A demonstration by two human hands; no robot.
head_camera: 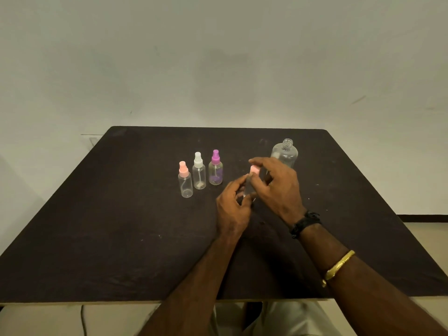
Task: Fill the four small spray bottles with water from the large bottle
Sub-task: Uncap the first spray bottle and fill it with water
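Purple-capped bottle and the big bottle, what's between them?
The pink-capped small bottle, held in the left hand, right hand pinching its top; head view shows it.

The worktop [121, 214] is matt black. Left of the purple-capped bottle [215, 168] stand a white-capped bottle [199, 174] and a pink-capped bottle [185, 180], all clear-bodied. The bangle [339, 264] is gold.

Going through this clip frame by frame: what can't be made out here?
- Head view: the held spray bottle is mostly covered by the left hand, so its fill level is unreadable.
- Head view: the pink cap is pinched by the right hand; whether it is tight or loose is unclear.
- Head view: the large bottle is partly behind the right hand; its water level is unclear.
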